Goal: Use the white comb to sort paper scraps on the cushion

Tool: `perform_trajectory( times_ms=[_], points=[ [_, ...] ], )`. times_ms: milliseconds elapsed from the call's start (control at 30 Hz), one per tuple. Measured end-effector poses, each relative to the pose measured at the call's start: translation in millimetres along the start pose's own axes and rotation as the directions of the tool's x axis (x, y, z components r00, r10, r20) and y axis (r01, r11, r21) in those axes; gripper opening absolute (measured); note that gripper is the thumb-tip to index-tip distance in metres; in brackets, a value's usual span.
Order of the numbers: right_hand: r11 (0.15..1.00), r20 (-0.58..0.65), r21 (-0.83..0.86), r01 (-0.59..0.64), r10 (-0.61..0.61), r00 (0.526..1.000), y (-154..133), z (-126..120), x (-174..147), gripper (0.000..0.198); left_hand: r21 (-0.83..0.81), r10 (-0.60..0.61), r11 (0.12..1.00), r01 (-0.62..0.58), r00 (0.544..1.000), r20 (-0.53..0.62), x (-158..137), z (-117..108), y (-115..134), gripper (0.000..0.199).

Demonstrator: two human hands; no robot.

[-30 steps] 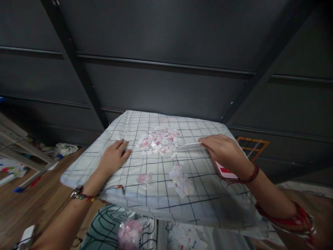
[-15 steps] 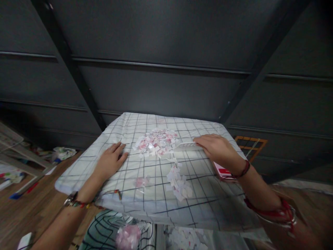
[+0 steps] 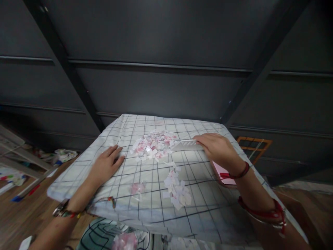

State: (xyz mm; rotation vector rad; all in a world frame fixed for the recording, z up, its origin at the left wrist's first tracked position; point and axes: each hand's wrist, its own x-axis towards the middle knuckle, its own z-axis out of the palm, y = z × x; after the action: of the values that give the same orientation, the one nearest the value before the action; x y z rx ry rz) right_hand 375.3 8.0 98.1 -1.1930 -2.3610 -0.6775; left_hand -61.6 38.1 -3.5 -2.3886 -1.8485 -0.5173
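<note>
My left hand (image 3: pixel 107 166) rests on the left side of the checked cloth, fingers stretched out and holding nothing. In my right hand (image 3: pixel 217 147) is a white slotted plastic piece (image 3: pixel 186 143), pinched between thumb and fingers. Its far end touches the right edge of a big pile of white and pink paper scraps (image 3: pixel 152 144). Closer to me lies a smaller heap of paper scraps (image 3: pixel 178 191). A clear packet with pink contents (image 3: pixel 137 188) is to the left of that heap. The exact kind of the slotted piece is too blurred to tell.
A checked cloth (image 3: pixel 197 201) covers the table. Partly under my right forearm sits a pink and red box (image 3: pixel 225 175). Dark panels (image 3: pixel 156 90) stand behind the table. Below its front edge are a bag of pink material (image 3: pixel 125 241) and more scraps (image 3: pixel 182 243).
My left hand has shifted slightly left and toward me. My right hand keeps its grip on the white slotted piece, which shows a little more of its face. The view has moved slightly.
</note>
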Motion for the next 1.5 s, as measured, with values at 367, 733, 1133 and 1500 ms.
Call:
perform_trajectory(
  times_ms=[367, 733, 1133, 1500],
  points=[
    [0.997, 0.031, -0.025, 0.066, -0.066, 0.997, -16, -15, -8, 0.034, 0.03, -0.026, 0.999, 0.025, 0.999, 0.031, 5, -3, 3, 0.068],
    [0.991, -0.043, 0.023, 0.134, -0.133, 0.99, -36, -19, 0, 0.033, 0.018, -0.017, 1.0, 0.017, 1.0, 0.0, 2, 2, 1, 0.062],
    [0.959, -0.055, -0.042, 0.279, -0.281, 0.958, -65, -43, 4, 0.031, -0.021, -0.025, 0.999, 0.025, 1.0, 0.009, -1, 2, 0, 0.061],
    [0.951, -0.152, 0.005, 0.31, -0.306, 0.94, -83, -53, 8, 0.035, -0.019, -0.004, 1.0, 0.004, 1.0, 0.007, -3, -3, 2, 0.064]
  ],
)
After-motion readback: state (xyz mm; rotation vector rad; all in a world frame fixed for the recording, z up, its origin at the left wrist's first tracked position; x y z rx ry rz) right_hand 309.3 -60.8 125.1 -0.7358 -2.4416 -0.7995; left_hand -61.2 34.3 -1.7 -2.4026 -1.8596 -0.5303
